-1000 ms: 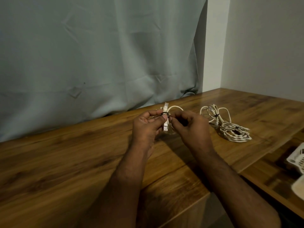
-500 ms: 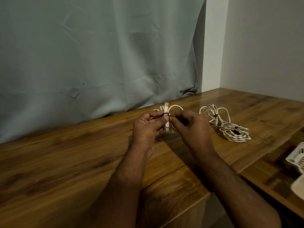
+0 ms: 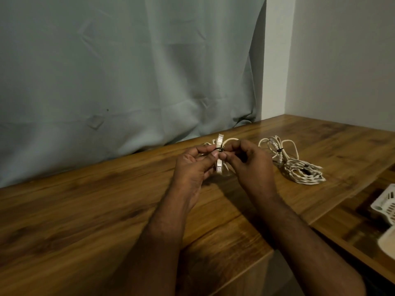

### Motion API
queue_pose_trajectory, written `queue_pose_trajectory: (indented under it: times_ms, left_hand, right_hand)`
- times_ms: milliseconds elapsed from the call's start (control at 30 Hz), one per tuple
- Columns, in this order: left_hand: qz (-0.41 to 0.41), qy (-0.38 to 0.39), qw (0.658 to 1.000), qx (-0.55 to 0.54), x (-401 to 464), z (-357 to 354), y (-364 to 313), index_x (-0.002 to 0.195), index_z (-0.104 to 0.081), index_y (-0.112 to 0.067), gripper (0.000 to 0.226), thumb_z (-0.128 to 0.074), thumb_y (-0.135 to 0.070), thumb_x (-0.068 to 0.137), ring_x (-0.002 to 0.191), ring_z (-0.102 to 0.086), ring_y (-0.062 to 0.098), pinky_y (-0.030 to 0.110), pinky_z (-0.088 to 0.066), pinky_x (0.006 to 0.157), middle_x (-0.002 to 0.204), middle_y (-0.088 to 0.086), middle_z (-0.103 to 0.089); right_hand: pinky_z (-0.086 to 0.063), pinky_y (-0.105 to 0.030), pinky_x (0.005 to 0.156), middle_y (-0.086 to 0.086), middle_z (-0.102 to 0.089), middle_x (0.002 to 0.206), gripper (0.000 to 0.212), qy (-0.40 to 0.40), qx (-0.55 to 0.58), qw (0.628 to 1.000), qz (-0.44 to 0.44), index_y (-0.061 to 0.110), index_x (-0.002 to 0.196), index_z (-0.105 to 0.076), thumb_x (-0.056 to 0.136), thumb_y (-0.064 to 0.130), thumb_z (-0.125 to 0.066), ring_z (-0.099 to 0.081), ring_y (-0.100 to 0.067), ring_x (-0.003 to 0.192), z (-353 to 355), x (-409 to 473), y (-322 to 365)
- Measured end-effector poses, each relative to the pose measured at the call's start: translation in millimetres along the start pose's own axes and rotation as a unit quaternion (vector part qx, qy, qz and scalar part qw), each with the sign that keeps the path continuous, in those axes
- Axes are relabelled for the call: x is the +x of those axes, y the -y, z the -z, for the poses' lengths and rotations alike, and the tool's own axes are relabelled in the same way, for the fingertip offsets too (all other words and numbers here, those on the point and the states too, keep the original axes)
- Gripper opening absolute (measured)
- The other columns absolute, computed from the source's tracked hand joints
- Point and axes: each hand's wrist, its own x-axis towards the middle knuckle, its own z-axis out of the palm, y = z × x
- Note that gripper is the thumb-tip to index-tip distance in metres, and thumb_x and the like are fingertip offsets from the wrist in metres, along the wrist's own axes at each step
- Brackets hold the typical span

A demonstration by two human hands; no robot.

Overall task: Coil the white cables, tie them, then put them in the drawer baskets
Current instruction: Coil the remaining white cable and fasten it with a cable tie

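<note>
Left hand [image 3: 193, 167] and right hand [image 3: 250, 165] pinch black tie [image 3: 219, 149] on coiled white cable [image 3: 220, 154], coil mostly hidden behind fingers, white basket [image 3: 384, 205] cut off at 3 o'clock

**Dim, soft indoor light with some blur at the edges**

The scene is dim and evenly lit, with a muted, greenish-grey cast. No lamp or window shows. The curtain [image 3: 128, 71] has soft shading in its folds. The table [image 3: 74, 210] carries a faint sheen but no hard glare. A soft shadow lies on the wood under the hands and forearms. The left hand [image 3: 193, 167] and right hand [image 3: 251, 165] are slightly soft. The basket [image 3: 384, 201] at the right edge is blurred. Straight lines bend slightly toward the edges from the wide lens.
</note>
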Motion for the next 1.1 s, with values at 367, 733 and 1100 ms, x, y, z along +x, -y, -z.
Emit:
queue_pose_trajectory:
  times_ms: [367, 733, 1100]
  left_hand:
    - [0.02, 0.039, 0.998, 0.047, -5.2, -6.3, 1.7, 0.095, -0.076, -0.016, 0.014, -0.078, -0.006, 0.086, 0.08, -0.074, 0.017, 0.035, -0.057, 0.077, 0.097, 0.007, -0.08]
    - [-0.012, -0.001, 1.0, 0.012, -3.8, -8.6, -3.1, 0.091, -0.077, -0.011, 0.015, -0.076, 0.003, 0.084, 0.077, -0.074, 0.022, 0.033, -0.06, 0.071, 0.093, 0.013, -0.079]
    - [-0.036, 0.015, 0.998, 0.04, -4.7, 1.5, -3.4, 0.096, -0.078, -0.009, 0.016, -0.075, 0.002, 0.086, 0.092, -0.076, 0.034, 0.049, -0.06, 0.089, 0.101, 0.019, -0.078]
  right_hand:
    - [-0.055, -0.032, 0.073, 0.006, -0.068, 0.093, 0.008, -0.039, -0.063, 0.996, 0.051, 0.017, 0.104, -0.062, 0.102, 0.025, -0.06, -0.066, -0.008, 0.085, -2.9, 1.8, -5.2]
    - [-0.058, -0.025, 0.073, 0.008, -0.072, 0.099, 0.011, -0.045, -0.026, 0.998, 0.032, 0.021, 0.11, -0.07, 0.099, 0.023, -0.066, -0.068, -0.002, 0.087, -1.0, 2.7, -5.9]
    - [-0.054, -0.029, 0.076, 0.003, -0.071, 0.102, 0.024, 0.011, 0.011, 1.0, -0.008, 0.02, 0.117, -0.074, 0.095, 0.029, -0.071, -0.066, -0.008, 0.091, -2.2, 4.8, -13.6]
